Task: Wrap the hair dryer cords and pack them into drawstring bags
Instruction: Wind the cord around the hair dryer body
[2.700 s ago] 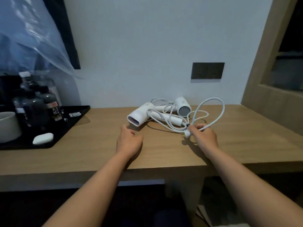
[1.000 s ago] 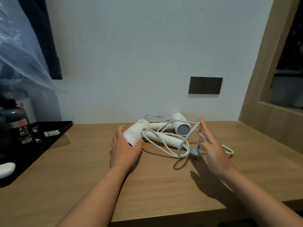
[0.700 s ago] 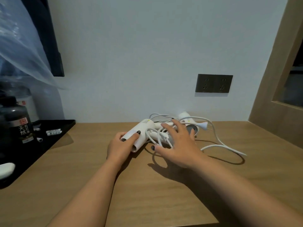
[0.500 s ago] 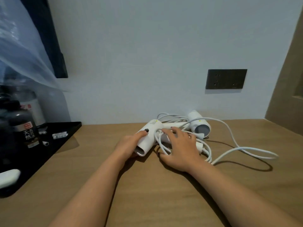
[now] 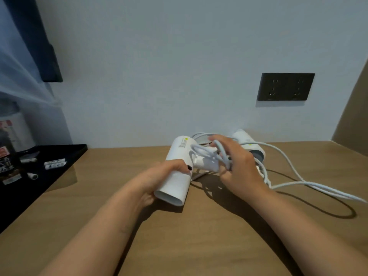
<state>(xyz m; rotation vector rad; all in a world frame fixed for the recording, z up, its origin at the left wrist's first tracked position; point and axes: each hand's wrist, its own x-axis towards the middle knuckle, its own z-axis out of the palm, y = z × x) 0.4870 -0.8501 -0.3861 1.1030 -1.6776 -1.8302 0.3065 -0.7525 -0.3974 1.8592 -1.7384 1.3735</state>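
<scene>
**Free the near dryer from the tangle, then start the wrap at its handle**

Your left hand (image 5: pixel 157 183) is clenched round the barrel of the near hair dryer (image 5: pixel 177 172), lifted just off the desk (image 5: pixel 199 236); keep that grasp firm so the body does not spin. Your right hand (image 5: pixel 237 166) has its fingers curled into the loops of white cord (image 5: pixel 288 183) bunched at the handle, directly ahead of your knuckles. The second hair dryer (image 5: pixel 249 145) lies just beyond that hand, and its cord looks mixed in with the bundle, so tease out one strand at a time, not the whole bunch. The slack trails on the desk to the right of your wrist; draw it in evenly. No drawstring bag is in view.
</scene>
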